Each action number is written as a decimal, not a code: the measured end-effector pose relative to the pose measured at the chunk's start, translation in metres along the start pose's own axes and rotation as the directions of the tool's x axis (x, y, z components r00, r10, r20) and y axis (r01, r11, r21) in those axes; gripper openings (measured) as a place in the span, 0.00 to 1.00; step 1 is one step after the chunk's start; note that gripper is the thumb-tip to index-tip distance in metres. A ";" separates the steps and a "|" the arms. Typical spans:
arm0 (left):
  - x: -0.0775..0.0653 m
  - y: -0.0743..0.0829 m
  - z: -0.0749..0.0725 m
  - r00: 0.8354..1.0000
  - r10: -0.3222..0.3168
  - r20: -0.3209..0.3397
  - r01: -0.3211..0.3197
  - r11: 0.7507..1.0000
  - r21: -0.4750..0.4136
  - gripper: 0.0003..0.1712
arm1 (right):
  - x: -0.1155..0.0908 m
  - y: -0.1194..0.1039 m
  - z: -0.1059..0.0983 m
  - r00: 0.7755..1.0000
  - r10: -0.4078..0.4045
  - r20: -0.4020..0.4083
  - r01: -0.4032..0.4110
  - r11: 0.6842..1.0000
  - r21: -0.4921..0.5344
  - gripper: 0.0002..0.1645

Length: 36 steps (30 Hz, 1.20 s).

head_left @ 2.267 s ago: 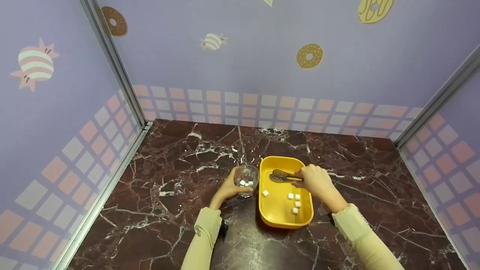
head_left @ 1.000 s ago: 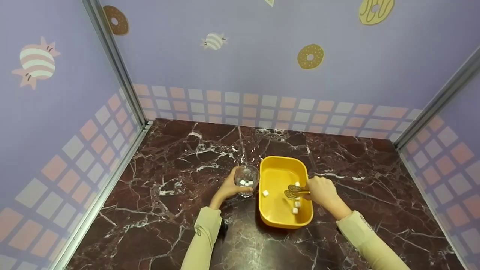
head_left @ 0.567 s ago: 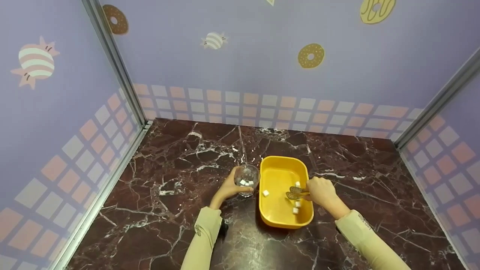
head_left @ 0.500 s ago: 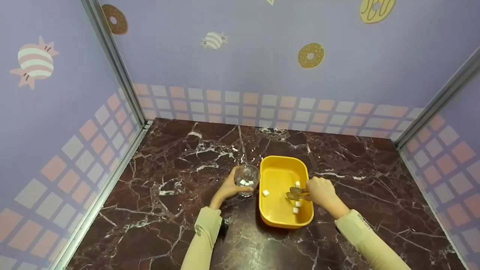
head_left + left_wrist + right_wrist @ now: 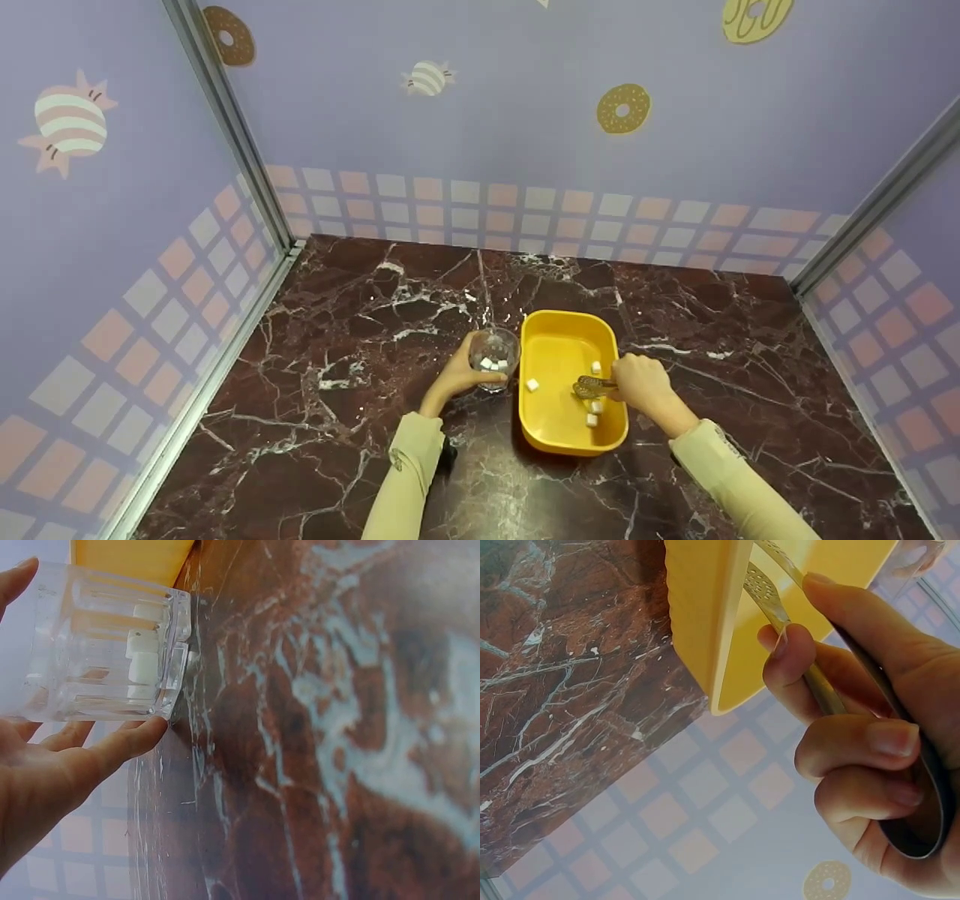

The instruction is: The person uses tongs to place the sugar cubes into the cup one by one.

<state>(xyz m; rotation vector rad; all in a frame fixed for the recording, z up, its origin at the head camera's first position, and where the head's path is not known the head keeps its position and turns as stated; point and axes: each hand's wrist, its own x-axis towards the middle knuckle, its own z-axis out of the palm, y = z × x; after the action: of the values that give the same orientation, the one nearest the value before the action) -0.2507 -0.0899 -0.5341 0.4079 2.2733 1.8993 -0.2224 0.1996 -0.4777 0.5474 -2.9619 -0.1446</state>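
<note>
My left hand [image 5: 457, 376] grips a clear glass [image 5: 501, 343] standing on the tabletop. Several small white cubes [image 5: 142, 652] lie at its bottom; the thumb and fingers curl round its wall. My right hand [image 5: 643, 388] reaches over the right rim of a yellow tub [image 5: 551, 360], its fingers wrapped round metal tongs [image 5: 934, 772]. Perforated heads [image 5: 591, 387] of the tongs sit low in the tub among white cubes, pressed near each other; what lies between them is hidden. Nearby in the tub are a cube [image 5: 596, 367] above the heads and a lone cube [image 5: 532, 385] at the left.
Right of the glass, the tub stands close by on the dark red marbled table [image 5: 360, 420]. White crumbs [image 5: 486, 315] dot the surface behind the glass. Purple printed walls [image 5: 480, 135] enclose the table at the back and both sides.
My right hand has carried the tongs from the tub's upper middle down and right to the cubes. The tong heads have since drawn together. My left hand stays put on the glass.
</note>
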 end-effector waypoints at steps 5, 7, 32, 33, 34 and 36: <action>0.000 0.001 0.000 1.000 -0.010 -0.004 0.011 1.000 0.024 0.48 | 0.000 0.001 0.000 1.000 -0.006 -0.013 0.006 1.000 0.003 0.20; 0.000 0.001 0.001 1.000 -0.008 -0.009 0.008 1.000 0.027 0.48 | -0.001 0.002 0.000 1.000 -0.005 -0.014 0.005 1.000 0.009 0.21; 0.018 -0.037 0.001 0.999 -0.012 -0.039 0.015 0.998 0.059 0.53 | 0.000 0.004 -0.029 1.000 -0.017 -0.023 0.019 0.997 0.079 0.11; 0.018 -0.036 0.001 0.999 -0.010 -0.039 0.012 0.998 0.060 0.53 | 0.001 0.003 -0.030 1.000 -0.016 -0.023 0.018 0.997 0.078 0.11; 0.017 -0.036 0.001 0.999 -0.002 -0.039 0.004 0.998 0.062 0.53 | 0.001 0.003 -0.032 1.000 -0.015 -0.022 0.016 0.997 0.074 0.12; 0.012 -0.026 0.002 0.999 0.000 -0.038 0.002 0.998 0.056 0.51 | 0.003 0.002 -0.035 1.000 -0.012 -0.019 0.013 0.997 0.072 0.13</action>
<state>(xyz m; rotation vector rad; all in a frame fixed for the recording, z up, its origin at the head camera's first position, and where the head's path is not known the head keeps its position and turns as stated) -0.2645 -0.0888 -0.5591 0.3801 2.3548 1.8624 -0.2206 0.1982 -0.4423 0.5732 -2.9555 -0.0342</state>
